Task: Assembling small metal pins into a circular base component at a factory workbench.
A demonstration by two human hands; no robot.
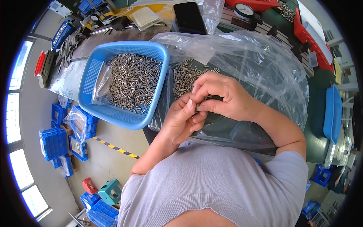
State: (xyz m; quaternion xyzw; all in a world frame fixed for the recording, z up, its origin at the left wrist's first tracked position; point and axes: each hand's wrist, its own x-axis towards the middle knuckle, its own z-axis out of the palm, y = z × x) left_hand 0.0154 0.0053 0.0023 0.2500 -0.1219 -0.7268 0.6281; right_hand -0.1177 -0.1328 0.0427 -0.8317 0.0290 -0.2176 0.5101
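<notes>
As the left hand (184, 118) and right hand (225, 96) meet beside metal pins (183, 78), I cannot tell what their fingers grasp; the step seems close handling, next needing precision.

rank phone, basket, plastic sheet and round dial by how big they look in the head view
Largest to smallest:
1. plastic sheet, partly hidden by the arms
2. basket
3. phone
4. round dial
</notes>
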